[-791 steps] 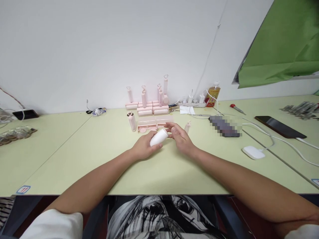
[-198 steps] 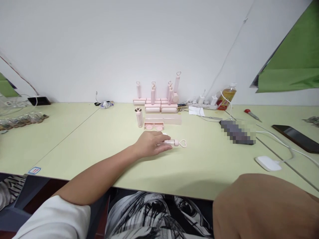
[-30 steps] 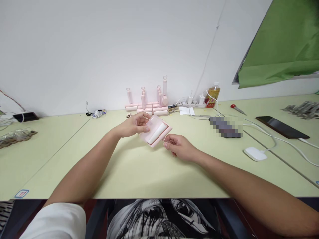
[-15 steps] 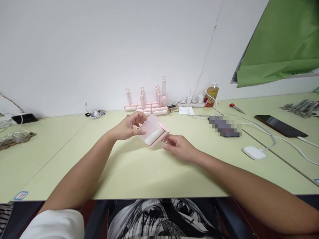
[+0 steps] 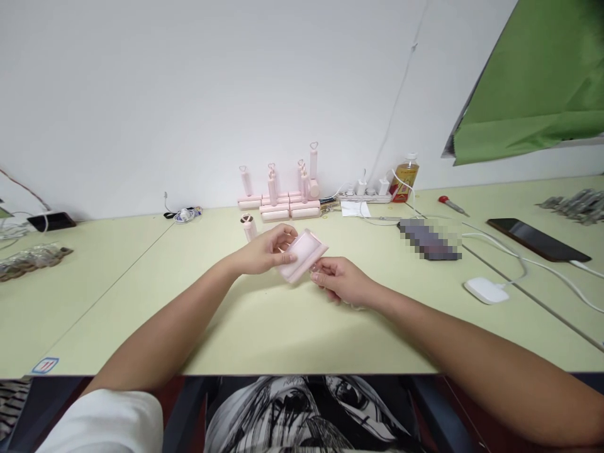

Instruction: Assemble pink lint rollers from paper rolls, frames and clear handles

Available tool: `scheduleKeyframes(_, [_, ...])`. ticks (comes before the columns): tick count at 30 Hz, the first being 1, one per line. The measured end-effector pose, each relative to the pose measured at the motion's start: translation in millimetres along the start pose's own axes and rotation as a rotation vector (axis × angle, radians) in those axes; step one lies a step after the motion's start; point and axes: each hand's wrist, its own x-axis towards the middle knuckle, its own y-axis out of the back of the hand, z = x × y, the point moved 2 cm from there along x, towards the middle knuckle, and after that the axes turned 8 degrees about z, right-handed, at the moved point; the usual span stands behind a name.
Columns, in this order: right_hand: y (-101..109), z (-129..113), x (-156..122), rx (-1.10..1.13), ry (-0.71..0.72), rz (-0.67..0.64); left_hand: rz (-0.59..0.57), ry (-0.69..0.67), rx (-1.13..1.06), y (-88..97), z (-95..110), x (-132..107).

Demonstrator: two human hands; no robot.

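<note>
My left hand (image 5: 271, 250) grips a pale pink lint roller (image 5: 304, 253) from its left side, thumb across the front and fingers behind. A translucent pink sheet or cover lies over the roller's head, so the white roll inside hardly shows. My right hand (image 5: 342, 277) is closed at the roller's lower right, pinching a small clear part there that looks like its handle. Just behind my left hand stands an upright pink handle (image 5: 248, 228) with a heart-shaped end.
Several pink lint rollers (image 5: 276, 212) stand by the wall with handles up. Rightward are a power strip (image 5: 365, 197), a drink bottle (image 5: 406, 180), a screwdriver (image 5: 453, 206), a blurred dark item (image 5: 429, 240), a phone (image 5: 538, 239) and a white charger (image 5: 486, 290) with cables.
The pink sheet, earlier spread out from the white roll, now covers it. My left hand has moved right, closer to the roller, and the upright pink handle behind it now shows.
</note>
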Motion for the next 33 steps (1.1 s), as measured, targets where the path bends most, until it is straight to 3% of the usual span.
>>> scheduleKeyframes(3, [-0.6,-1.9,2.6,0.178,-0.116,0.019,0.182,-0.032,0.24,-1.3,5.6,-1.0])
scheduleKeyframes(5, [1.8,-5.2,4.3,0.288,-0.154,0.035,0.313,-0.149,0.496,-6.5,16.9,-5.4])
scheduleKeyframes(9, [8.5,-10.2,4.7,0.444,-0.153,0.009,0.319,-0.372,0.842,-40.3,36.3,-17.2])
scheduleKeyframes(12, [8.7,-10.7,3.0,0.538,-0.12,-0.088,0.37,-0.397,1.032,-63.3,36.2,-18.5])
scheduleKeyframes(14, [7.1,-9.9,1.7,0.573,-0.103,-0.132,0.439,-0.405,1.105,-66.8,32.9,-13.3])
scheduleKeyframes(16, [5.9,-9.5,0.8,0.597,-0.075,-0.119,0.435,-0.419,1.138,-61.1,30.5,-4.0])
scheduleKeyframes(20, [4.7,-12.0,-2.1,0.635,-0.019,-0.135,0.21,-0.419,1.127,-40.9,30.7,16.0])
scheduleKeyframes(23, [4.7,-16.3,-5.5,0.65,0.007,-0.195,0.093,-0.393,1.051,-36.6,32.3,22.9])
scheduleKeyframes(27, [6.3,-21.1,-7.8,0.654,0.036,-0.183,0.182,-0.328,0.86,-37.3,35.0,25.0])
scheduleKeyframes(29, [6.5,-22.2,-7.7,0.643,0.039,-0.169,0.24,-0.281,0.781,-25.0,38.4,29.2])
scheduleKeyframes(31, [6.5,-22.4,-7.1,0.621,0.033,-0.145,0.279,-0.231,0.729,3.0,42.6,38.4])
scheduleKeyframes(33, [6.2,-21.7,-6.3,0.588,0.023,-0.12,0.401,-0.147,0.674,46.3,43.9,51.1])
